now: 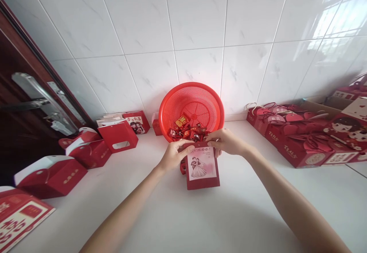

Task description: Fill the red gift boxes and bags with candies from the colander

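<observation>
A dark red gift box [202, 165] with a bride-and-groom drawing on its pale front panel stands in front of me. My left hand [176, 155] pinches its top edge at the left corner. At the right corner, the fingers of my right hand [228, 142] close on the same edge. Just behind the box, a red plastic basket [191, 88] leans tilted against the wall, its mesh inside facing me. Red-wrapped candies [190, 132] lie in its lower part. Some red wrapping peeks out beside the gift box's left edge. The inside of the box is hidden from me.
Open red boxes [51, 176] line the left side, near a dark door with a metal handle [43, 100]. Several closed red boxes with cord handles [289, 138] are packed together on the right. White tiles [197, 15] cover the wall behind the white tabletop [183, 222].
</observation>
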Motion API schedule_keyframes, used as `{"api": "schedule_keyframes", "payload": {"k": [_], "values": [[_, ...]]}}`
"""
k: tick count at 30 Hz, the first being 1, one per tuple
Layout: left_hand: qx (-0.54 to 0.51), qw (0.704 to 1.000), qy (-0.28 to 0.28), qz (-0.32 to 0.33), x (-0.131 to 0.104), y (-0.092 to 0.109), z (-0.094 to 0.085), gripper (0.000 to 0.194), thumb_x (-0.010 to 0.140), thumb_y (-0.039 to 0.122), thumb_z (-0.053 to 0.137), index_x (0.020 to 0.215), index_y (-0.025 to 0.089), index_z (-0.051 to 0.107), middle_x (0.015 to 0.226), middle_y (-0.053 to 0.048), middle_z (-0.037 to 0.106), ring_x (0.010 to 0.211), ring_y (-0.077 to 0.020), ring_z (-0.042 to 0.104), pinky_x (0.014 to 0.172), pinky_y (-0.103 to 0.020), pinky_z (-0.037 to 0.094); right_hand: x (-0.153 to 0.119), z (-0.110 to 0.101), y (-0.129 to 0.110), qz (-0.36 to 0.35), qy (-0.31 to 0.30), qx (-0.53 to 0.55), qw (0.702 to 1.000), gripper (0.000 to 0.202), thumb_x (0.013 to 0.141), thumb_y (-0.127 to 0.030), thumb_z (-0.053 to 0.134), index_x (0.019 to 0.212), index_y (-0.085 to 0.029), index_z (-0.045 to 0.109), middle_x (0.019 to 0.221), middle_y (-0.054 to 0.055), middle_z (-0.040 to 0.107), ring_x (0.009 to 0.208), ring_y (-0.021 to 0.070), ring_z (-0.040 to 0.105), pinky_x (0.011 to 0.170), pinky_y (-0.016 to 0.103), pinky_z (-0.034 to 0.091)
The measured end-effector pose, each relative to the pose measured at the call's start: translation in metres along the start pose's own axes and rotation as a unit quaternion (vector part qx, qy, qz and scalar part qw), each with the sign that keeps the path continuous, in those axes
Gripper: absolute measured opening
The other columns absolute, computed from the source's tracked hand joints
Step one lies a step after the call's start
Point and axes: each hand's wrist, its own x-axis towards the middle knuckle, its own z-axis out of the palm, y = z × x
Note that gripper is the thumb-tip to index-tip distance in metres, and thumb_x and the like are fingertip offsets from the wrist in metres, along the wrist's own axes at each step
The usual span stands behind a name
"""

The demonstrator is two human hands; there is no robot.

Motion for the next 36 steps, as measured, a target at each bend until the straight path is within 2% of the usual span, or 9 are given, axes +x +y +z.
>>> {"api": "schedule_keyframes", "payload": {"k": [3,8,11,16,26,36], "values": [[-0.021,0.999,-0.023,-0.008,0.0023,0.0008,-0.0011,0.049,0.080,0.056,0.075,0.103,0.014,0.078,0.100,-0.010,0.080,0.089,-0.0266,0.074,0.077,-0.034,0.060,-0.0001,0.0002,-0.0003,-0.002,-0.003,-0.007,1.000,0.014,0.089,-0.015,0.052,0.079,-0.017,0.061,0.065,0.000,0.069,0.055,0.0170,0.073,0.051,0.023,0.057],[-0.025,0.999,-0.022,0.014,0.0026,0.0021,-0.0028,0.042,0.080,0.053,0.076,0.098,0.015,0.080,0.099,-0.009,0.079,0.088,-0.0253,0.072,0.075,-0.032,0.058,-0.0008,-0.0002,-0.0004,-0.004,-0.002,-0.009,1.000,0.011,0.089,-0.017,0.054,0.082,-0.017,0.062,0.070,0.001,0.070,0.054,0.0166,0.073,0.050,0.022,0.055],[-0.024,0.999,-0.018,0.019,0.0026,0.0023,-0.0029,0.039,0.080,0.051,0.076,0.097,0.016,0.081,0.099,-0.009,0.078,0.090,-0.0252,0.071,0.077,-0.032,0.057,-0.0011,-0.0005,-0.0012,0.005,-0.008,0.003,1.000,0.008,0.089,-0.019,0.056,0.086,-0.017,0.062,0.072,0.002,0.070,0.053,0.0159,0.072,0.049,0.022,0.055],[-0.029,0.999,-0.017,0.011,0.0020,0.0045,-0.0019,0.037,0.080,0.050,0.076,0.094,0.016,0.082,0.095,-0.008,0.079,0.085,-0.0239,0.071,0.076,-0.032,0.056,0.0000,0.0002,0.0006,0.000,-0.013,0.011,1.000,0.010,0.088,-0.019,0.056,0.081,-0.017,0.062,0.067,0.001,0.066,0.054,0.0172,0.072,0.048,0.023,0.055],[-0.035,0.999,-0.022,0.020,0.0017,0.0065,-0.0013,0.036,0.081,0.049,0.077,0.096,0.016,0.082,0.095,-0.008,0.079,0.088,-0.0245,0.071,0.079,-0.033,0.056,0.0012,0.0024,0.0008,-0.005,0.000,0.002,1.000,0.008,0.086,-0.018,0.056,0.082,-0.017,0.063,0.066,0.001,0.069,0.052,0.0180,0.071,0.049,0.025,0.056],[-0.036,0.999,-0.013,0.025,0.0016,0.0047,-0.0005,0.033,0.079,0.046,0.078,0.093,0.017,0.083,0.088,-0.007,0.079,0.080,-0.0229,0.070,0.071,-0.032,0.057,-0.0002,0.0029,-0.0018,-0.017,0.006,-0.048,0.999,0.006,0.087,-0.018,0.057,0.084,-0.019,0.062,0.064,-0.001,0.068,0.051,0.0161,0.070,0.051,0.023,0.053]]}}
